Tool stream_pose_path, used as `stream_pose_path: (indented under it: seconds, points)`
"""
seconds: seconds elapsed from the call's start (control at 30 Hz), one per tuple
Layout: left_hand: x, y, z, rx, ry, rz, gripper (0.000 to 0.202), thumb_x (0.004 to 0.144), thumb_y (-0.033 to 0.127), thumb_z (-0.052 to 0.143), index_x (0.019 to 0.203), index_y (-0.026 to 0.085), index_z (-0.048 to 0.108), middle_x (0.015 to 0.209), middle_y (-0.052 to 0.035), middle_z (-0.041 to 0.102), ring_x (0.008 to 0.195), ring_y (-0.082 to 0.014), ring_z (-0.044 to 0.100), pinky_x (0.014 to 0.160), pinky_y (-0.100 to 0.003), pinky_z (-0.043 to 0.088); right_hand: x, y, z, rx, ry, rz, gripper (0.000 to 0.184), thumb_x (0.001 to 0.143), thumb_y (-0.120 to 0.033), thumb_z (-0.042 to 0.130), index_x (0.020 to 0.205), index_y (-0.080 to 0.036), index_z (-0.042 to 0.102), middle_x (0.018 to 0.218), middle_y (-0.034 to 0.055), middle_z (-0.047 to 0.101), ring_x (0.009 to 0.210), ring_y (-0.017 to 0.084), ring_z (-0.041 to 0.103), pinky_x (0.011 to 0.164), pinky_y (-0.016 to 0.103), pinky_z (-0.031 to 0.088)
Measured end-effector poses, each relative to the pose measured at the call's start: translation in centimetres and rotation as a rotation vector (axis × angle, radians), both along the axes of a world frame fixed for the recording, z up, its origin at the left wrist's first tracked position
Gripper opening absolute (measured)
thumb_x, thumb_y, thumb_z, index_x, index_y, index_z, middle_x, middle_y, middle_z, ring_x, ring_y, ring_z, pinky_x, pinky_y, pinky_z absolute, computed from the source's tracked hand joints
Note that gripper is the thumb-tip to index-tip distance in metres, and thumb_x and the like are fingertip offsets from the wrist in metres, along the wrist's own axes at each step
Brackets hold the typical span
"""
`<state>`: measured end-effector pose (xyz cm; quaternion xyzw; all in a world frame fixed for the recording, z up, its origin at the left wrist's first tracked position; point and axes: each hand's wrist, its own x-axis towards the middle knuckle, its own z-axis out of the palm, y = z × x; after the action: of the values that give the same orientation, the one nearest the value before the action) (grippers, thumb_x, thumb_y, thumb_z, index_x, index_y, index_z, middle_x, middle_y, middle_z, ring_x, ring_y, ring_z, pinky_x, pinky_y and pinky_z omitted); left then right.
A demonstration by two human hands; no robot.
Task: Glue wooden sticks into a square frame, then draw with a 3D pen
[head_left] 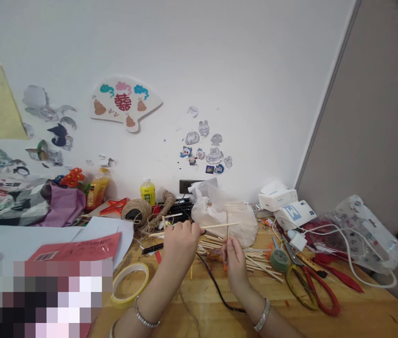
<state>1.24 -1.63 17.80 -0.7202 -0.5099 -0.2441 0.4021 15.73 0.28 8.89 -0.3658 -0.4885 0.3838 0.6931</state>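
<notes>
My left hand (182, 241) is closed around a thin wooden stick (222, 226) that lies nearly level and sticks out on both sides of the fist. A second wooden stick (227, 217) stands upright in my right hand (234, 257), pinched between thumb and fingers. The two sticks cross just above my right hand; whether they are joined there I cannot tell. Beyond and beside my right hand lies a loose pile of similar sticks (260, 265). A short stick end (164, 222) shows by my left knuckles, and what it belongs to is hidden.
Left lie a yellow tape roll (114, 287), a red packet (79, 246) and white paper. Twine (137, 212), a yellow-capped juice bottle (98, 188) and a plastic bag (241, 220) stand behind. Right are scissors (322, 291), green tape (279, 259), tissue packs (294, 215) and a white cable (348, 263).
</notes>
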Motion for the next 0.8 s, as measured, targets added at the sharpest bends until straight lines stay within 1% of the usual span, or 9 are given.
stream_pose_path:
  seconds: [0.3, 0.6, 0.8]
  points:
    - [0.02, 0.07, -0.02, 0.040, 0.002, -0.027, 0.029, 0.090, 0.029, 0.050, 0.063, 0.019, 0.055, 0.056, -0.0030, 0.060, 0.054, -0.0214, 0.057, 0.053, -0.033, 0.028, 0.10, -0.01, -0.21, 0.006, -0.021, -0.006, 0.044, 0.082, -0.064, 0.047, 0.067, -0.022, 0.047, 0.055, -0.0056, 0.040, 0.049, 0.011, 0.035, 0.042, 0.022, 0.027]
    - [0.02, 0.17, -0.07, 0.013, -0.011, -0.025, 0.026, 0.089, 0.027, 0.052, 0.065, 0.019, 0.055, 0.058, -0.0031, 0.061, 0.054, -0.0219, 0.057, 0.053, -0.032, 0.028, -0.01, -0.04, -0.20, 0.009, -0.022, -0.014, 0.043, 0.084, -0.062, 0.045, 0.066, -0.022, 0.046, 0.054, -0.0059, 0.039, 0.049, 0.011, 0.034, 0.044, 0.023, 0.028]
    - [-0.05, 0.15, 0.01, 0.007, -0.016, -0.031, 0.027, 0.090, 0.027, 0.050, 0.065, 0.019, 0.056, 0.057, -0.0035, 0.060, 0.055, -0.0221, 0.057, 0.053, -0.032, 0.028, -0.03, 0.05, -0.36, 0.000, -0.018, -0.010, 0.041, 0.086, -0.059, 0.044, 0.067, -0.023, 0.046, 0.055, -0.0060, 0.039, 0.048, 0.011, 0.034, 0.042, 0.023, 0.027]
